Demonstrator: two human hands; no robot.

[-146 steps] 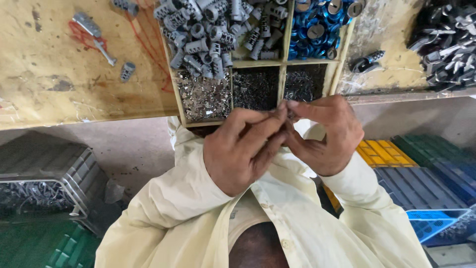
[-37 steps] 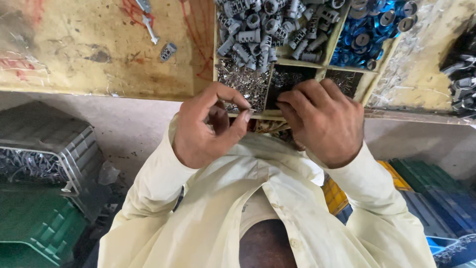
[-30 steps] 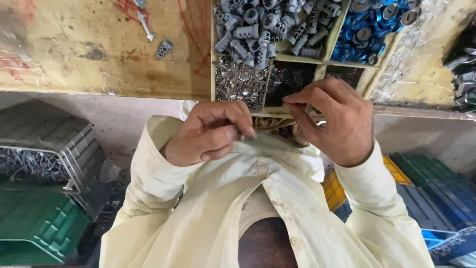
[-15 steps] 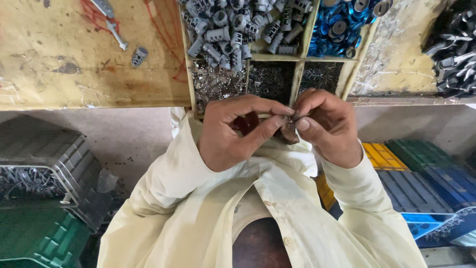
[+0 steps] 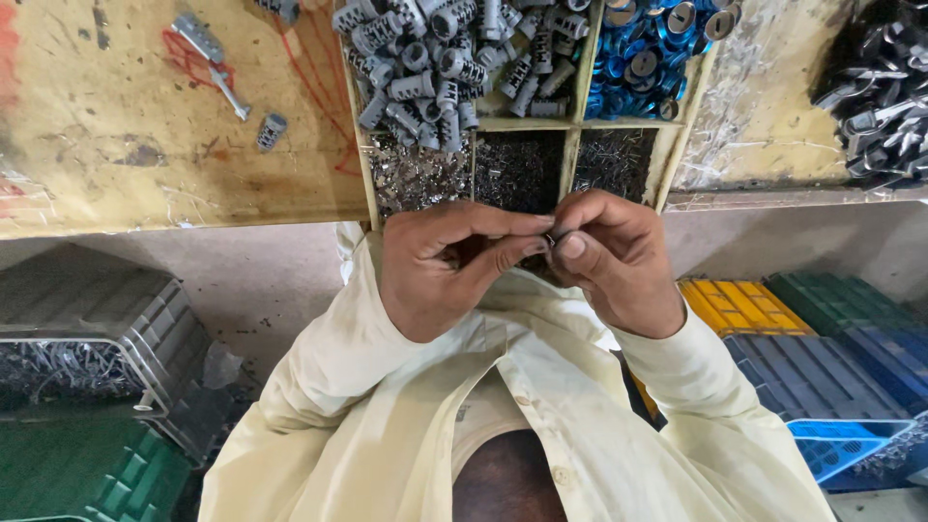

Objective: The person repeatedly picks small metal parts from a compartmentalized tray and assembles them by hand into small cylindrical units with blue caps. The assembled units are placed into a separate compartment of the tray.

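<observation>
Two hands: left hand [image 5: 440, 266] and right hand [image 5: 614, 256] pinching small metal part [image 5: 549, 237]; tray [image 5: 572, 121] at twelve o'clock. Best gripped firmly, aligned squarely.

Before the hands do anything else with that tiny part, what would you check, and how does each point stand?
1. Both hands on the part: ok. The left hand and right hand meet fingertip to fingertip.
2. Part seen clearly: cannot tell. Only a small dark bit shows between the fingers.
3. Part over the tray: ok. The hands are at the near edge of the tray, so a drop may land inside.
4. Supplies at hand: ok. Grey cylinders and blue rings fill the far compartments.
5. Loose items: not ok. One cylinder lies out on the bench.
</observation>
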